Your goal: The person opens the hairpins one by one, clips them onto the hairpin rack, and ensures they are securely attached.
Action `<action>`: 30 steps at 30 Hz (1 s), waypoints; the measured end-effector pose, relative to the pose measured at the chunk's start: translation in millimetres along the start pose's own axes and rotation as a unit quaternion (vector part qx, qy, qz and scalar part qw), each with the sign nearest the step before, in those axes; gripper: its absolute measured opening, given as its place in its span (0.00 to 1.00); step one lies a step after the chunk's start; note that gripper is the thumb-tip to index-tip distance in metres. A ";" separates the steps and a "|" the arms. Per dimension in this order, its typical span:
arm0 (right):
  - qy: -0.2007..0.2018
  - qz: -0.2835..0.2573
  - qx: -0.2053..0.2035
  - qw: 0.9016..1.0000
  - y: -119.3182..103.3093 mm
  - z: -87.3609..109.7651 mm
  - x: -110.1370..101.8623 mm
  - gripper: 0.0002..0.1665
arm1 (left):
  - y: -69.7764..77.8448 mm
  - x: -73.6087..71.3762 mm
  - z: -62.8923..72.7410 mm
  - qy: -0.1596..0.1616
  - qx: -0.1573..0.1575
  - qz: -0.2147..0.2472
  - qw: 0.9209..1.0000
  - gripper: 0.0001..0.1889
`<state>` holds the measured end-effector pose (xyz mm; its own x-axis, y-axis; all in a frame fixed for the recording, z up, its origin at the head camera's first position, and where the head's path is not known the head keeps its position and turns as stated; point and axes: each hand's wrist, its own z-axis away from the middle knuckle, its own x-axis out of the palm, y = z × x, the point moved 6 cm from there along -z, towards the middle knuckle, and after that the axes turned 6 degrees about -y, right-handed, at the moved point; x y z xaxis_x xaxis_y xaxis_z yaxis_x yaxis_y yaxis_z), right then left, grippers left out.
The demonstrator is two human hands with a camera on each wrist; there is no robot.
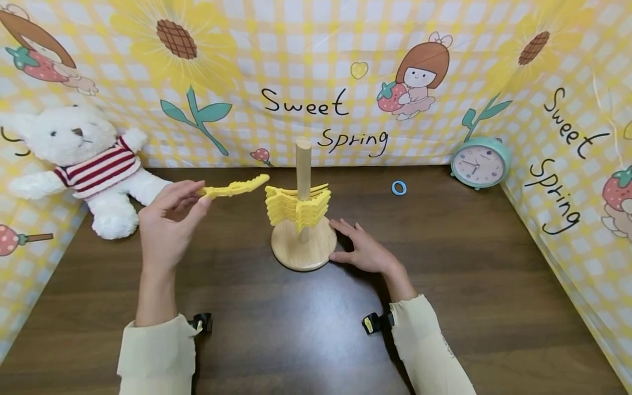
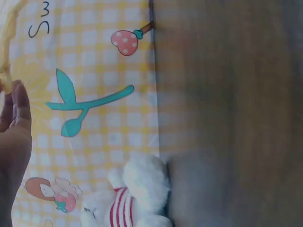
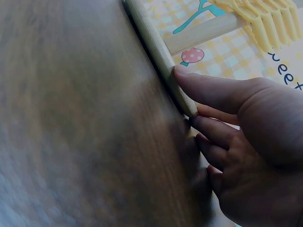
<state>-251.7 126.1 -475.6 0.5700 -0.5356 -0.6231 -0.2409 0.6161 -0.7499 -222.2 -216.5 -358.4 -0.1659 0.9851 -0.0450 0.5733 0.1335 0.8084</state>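
My left hand (image 1: 170, 219) pinches a thin, bumpy-edged yellow piece (image 1: 237, 188) between thumb and fingers, raised to the left of a wooden stand. At the left wrist view's edge, only part of that hand (image 2: 16, 123) and the yellow piece (image 2: 5, 42) show. The stand has an upright post (image 1: 303, 164) on a round base (image 1: 296, 252). Several similar yellow pieces (image 1: 298, 211) are stacked around the post, above the base. My right hand (image 1: 367, 249) holds the base's right rim, its thumb (image 3: 208, 87) against the edge and its fingers spread along the side.
A white teddy bear (image 1: 101, 164) in a striped sweater sits at the back left. To the right of the stand, a small blue ring (image 1: 399, 188) lies on the brown table (image 1: 469, 307). A green alarm clock (image 1: 480, 163) stands by the patterned cloth (image 1: 276, 49) at the back.
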 end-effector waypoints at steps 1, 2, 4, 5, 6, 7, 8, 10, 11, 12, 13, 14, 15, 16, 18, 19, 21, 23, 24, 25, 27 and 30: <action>0.001 0.000 0.001 1.000 0.0 -0.1 -0.7 0.47 | 2.1 1.4 -2.6 0.000 0.002 0.022 1.000 0.14; 0.003 0.001 0.000 1.000 -0.3 -0.1 -1.5 0.47 | 3.8 3.0 -5.0 0.000 0.002 0.045 0.999 0.14; 0.004 0.000 0.000 1.000 -0.5 -0.1 -1.9 0.47 | 7.5 6.3 -8.7 -0.006 0.005 0.084 0.996 0.14; 0.003 0.001 0.001 1.000 -0.1 -0.4 -1.3 0.47 | 9.4 8.3 -9.9 -0.013 0.007 0.094 0.995 0.14; 0.002 0.000 0.002 1.000 -0.1 -0.3 -0.7 0.47 | 11.5 10.5 -10.7 -0.021 0.008 0.096 0.995 0.14; 0.001 -0.002 0.003 1.000 -0.1 -0.4 -0.1 0.47 | 13.5 12.8 -11.2 -0.032 0.010 0.097 0.995 0.15; 0.000 -0.003 0.003 1.000 -0.1 -0.2 0.4 0.48 | 15.4 15.2 -11.3 -0.043 0.012 0.099 0.994 0.15; 0.000 -0.005 0.005 1.000 0.1 0.1 1.6 0.48 | 18.7 19.7 -10.9 -0.061 0.018 0.105 0.992 0.15; 0.001 -0.005 0.004 1.000 0.0 0.2 1.7 0.48 | 20.3 21.6 -10.7 -0.068 0.022 0.104 0.992 0.15; 0.003 -0.007 0.003 1.000 -0.4 0.5 1.6 0.47 | 21.9 23.6 -10.7 -0.074 0.026 0.106 0.991 0.15; 0.004 -0.007 0.001 1.000 -0.9 0.7 1.4 0.47 | 23.6 25.6 -10.6 -0.079 0.032 0.106 0.991 0.15; 0.005 -0.006 -0.002 1.000 -1.5 1.1 1.1 0.47 | 25.3 27.5 -10.6 -0.082 0.038 0.105 0.990 0.15; 0.006 -0.006 -0.004 1.000 -1.9 1.3 0.8 0.47 | 27.1 29.3 -10.7 -0.083 0.044 0.096 0.991 0.15; 0.006 -0.007 -0.004 1.000 -2.1 1.6 0.6 0.47 | 28.7 31.0 -10.7 -0.084 0.049 0.088 0.991 0.14; 0.006 -0.009 -0.002 1.000 -2.4 2.3 0.0 0.47 | 31.5 34.2 -10.9 -0.083 0.058 0.067 0.993 0.14; 0.006 -0.008 -0.001 1.000 -2.1 2.7 -0.2 0.47 | 32.5 35.4 -10.9 -0.079 0.060 0.053 0.994 0.13; 0.005 -0.010 0.005 1.000 -1.2 3.2 -0.3 0.47 | 33.6 37.9 -10.7 -0.071 0.061 0.016 0.995 0.13; 0.004 -0.010 0.009 1.000 -0.9 3.4 -0.4 0.47 | 34.0 41.1 -10.4 -0.067 0.060 -0.017 0.996 0.13; 0.004 -0.011 0.011 1.000 -0.9 3.5 -0.6 0.47 | 34.1 43.2 -10.2 -0.067 0.060 -0.035 0.995 0.13; 0.004 -0.011 0.010 1.000 -1.3 3.7 -0.8 0.47 | 34.1 45.5 -10.0 -0.067 0.061 -0.049 0.995 0.13; 0.003 -0.012 0.009 1.000 -2.0 3.7 -1.3 0.47 | 34.3 49.9 -10.2 -0.068 0.066 -0.064 0.993 0.12; 0.003 -0.012 0.003 1.000 -2.7 3.4 -2.1 0.47 | 35.3 55.6 -11.6 -0.061 0.077 -0.063 0.993 0.11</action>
<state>-249.6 127.5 -471.5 0.5706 -0.5536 -0.6066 -0.2221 0.6071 -0.7629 -220.4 -158.2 -325.6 -0.1511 0.9641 -0.2181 0.6717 0.2620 0.6929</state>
